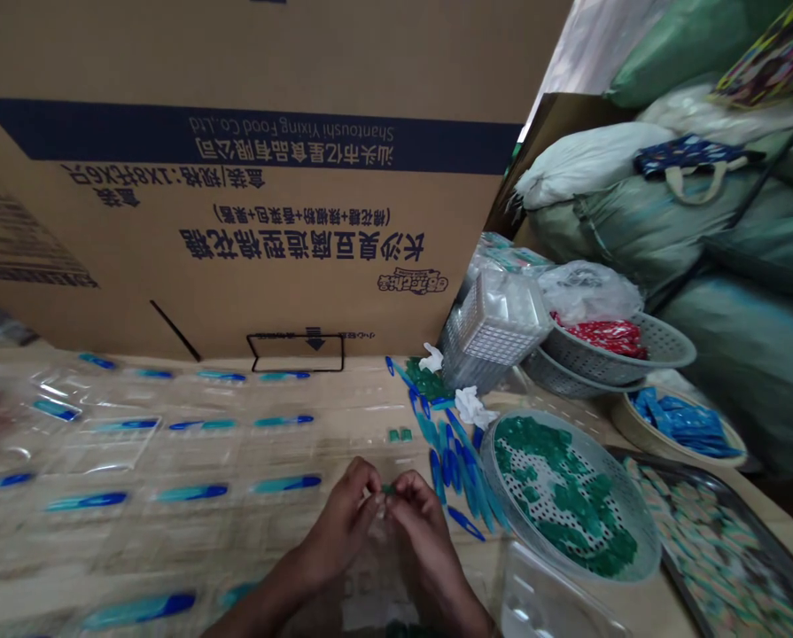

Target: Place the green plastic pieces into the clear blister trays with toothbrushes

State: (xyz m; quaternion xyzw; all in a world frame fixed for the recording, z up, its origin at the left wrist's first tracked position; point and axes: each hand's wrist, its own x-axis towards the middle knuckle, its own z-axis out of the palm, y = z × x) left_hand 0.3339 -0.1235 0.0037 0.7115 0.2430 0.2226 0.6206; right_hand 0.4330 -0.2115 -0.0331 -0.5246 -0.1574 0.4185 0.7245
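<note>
My left hand (346,509) and my right hand (423,514) meet low in the middle of the head view, fingertips pinched together. Between them is a small green piece (387,489), mostly covered by the fingers. Just beyond, two small green squares (400,435) lie side by side on the table. To the right of my hands is a loose pile of slim blue-and-teal plastic pieces (459,465). Beside that pile stands a round perforated basket (649,532) holding many green pieces (582,501).
Clear trays (127,443), each with a blue-and-teal piece, spread across the left. A large cardboard box (303,301) walls off the back. At right are stacked clear containers (502,310), grey baskets (681,346), and a metal tray (742,505) of pastel pieces.
</note>
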